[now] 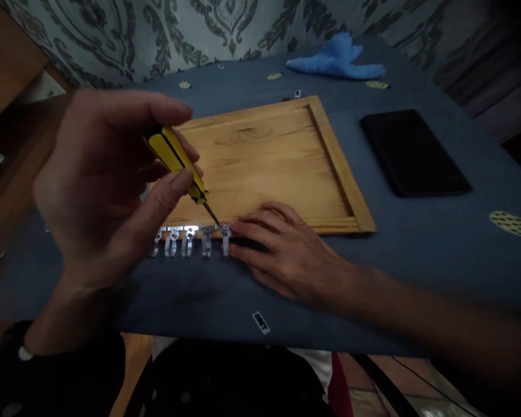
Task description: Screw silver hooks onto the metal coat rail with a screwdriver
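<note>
A screwdriver (pixel 178 162) with a yellow and black handle is held in my left hand (pixel 108 174), between thumb and fingers. Its thin shaft slants down to the right, and the tip meets a metal hook rail (pixel 190 231) near the rail's right end. Several silver hooks hang from this rail, which lies along the near edge of a wooden framed board (pixel 269 162). My right hand (pixel 286 249) grips the rail's right end against that edge, its fingertips beside the last hook. The left hand hides the board's left part. Whether a screw sits under the tip is too small to tell.
A dark tablet-like slab (pixel 414 153) lies right of the board on the blue tablecloth (pixel 191 307). Farther back is a fluffy blue cloth (pixel 338 58). A patterned curtain (pixel 226 29) hangs behind the table. Wooden furniture (pixel 8 52) stands at the left.
</note>
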{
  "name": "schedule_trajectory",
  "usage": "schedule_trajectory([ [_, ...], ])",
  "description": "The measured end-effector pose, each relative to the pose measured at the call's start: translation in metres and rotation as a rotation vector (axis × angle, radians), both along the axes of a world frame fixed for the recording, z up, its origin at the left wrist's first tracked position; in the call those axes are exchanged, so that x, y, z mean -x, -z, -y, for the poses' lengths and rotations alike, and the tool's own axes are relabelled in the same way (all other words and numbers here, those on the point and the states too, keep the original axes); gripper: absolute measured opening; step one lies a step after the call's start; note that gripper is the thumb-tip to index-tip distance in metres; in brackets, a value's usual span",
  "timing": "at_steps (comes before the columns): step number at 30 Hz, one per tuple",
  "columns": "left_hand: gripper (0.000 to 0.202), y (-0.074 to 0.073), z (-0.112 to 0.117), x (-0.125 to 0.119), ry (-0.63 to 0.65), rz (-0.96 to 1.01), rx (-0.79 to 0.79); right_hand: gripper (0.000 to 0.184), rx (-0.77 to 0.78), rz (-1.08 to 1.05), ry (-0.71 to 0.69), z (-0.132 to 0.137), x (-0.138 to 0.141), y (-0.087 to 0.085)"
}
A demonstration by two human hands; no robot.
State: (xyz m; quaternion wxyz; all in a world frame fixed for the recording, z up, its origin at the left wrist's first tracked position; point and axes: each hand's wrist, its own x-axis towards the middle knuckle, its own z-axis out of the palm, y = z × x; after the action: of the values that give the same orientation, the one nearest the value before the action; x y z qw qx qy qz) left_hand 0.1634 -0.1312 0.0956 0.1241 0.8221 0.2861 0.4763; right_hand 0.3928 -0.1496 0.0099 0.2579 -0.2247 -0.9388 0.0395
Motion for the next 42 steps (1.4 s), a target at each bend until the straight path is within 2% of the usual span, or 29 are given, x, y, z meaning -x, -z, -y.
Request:
schedule_trajectory([
  [3, 0.042, 0.002, 0.001, -0.005, -0.066, 0.04, 0.128, 0.029, 0.001, 0.001, 0.0, 0.0, 0.0, -0.001],
  [13, 0.048, 0.005, 0.006, -0.006, -0.053, 0.001, 0.132, 0.028, 0.018, 0.028, 0.008, 0.001, 0.0, 0.001],
  [18, 0.047, 0.005, 0.007, -0.007, -0.077, 0.013, 0.185, 0.029, 0.02, 0.023, 0.004, 0.0, 0.0, 0.001],
  [25, 0.046, 0.003, 0.006, -0.01, -0.048, -0.003, 0.115, 0.03, 0.031, 0.051, 0.01, 0.0, -0.001, 0.002],
  [35, 0.038, -0.001, 0.01, -0.004, -0.114, -0.026, 0.173, 0.03, 0.033, 0.034, -0.006, 0.0, -0.001, 0.0],
  [38, 0.036, -0.003, 0.01, 0.0, -0.134, -0.109, 0.173, 0.029, 0.029, 0.035, 0.004, 0.0, -0.001, 0.0],
  [42, 0.041, -0.007, 0.006, 0.005, -0.078, -0.209, 0.066, 0.03, 0.027, 0.052, 0.01, 0.0, -0.001, 0.0],
])
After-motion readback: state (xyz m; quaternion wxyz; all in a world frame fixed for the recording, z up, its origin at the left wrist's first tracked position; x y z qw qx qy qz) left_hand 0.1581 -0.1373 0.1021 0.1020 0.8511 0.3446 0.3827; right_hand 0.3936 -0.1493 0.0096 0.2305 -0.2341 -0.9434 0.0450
